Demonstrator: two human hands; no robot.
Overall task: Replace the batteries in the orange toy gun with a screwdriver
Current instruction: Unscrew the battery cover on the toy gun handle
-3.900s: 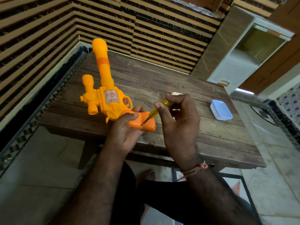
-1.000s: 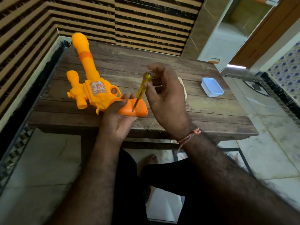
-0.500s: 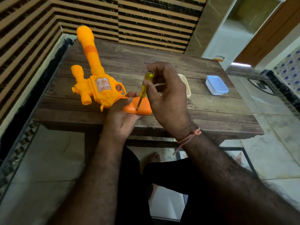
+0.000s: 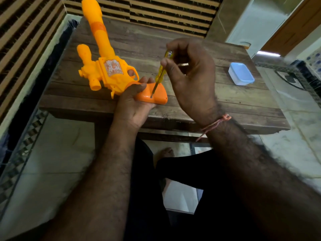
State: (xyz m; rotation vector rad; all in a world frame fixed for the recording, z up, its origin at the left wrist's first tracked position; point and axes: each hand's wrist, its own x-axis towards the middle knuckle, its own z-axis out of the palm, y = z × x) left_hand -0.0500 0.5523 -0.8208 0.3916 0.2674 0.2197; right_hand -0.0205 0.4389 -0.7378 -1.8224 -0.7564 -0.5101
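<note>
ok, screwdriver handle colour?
Translucent yellow handle on the slim screwdriver; head view.

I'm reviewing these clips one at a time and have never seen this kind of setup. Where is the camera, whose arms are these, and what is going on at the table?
There is no machine here. The one picture comes from a wide-angle camera worn on a person's head, looking forward and down, so the two arms are the wearer's own. The left hand grips the handle of an orange toy gun, which lies on a wooden table with its barrel pointing away. The right hand pinches a yellow-handled screwdriver, its tip set into a screw hole on the gun's handle. A small blue-lidded box stands on the table to the right. No batteries are visible.
</note>
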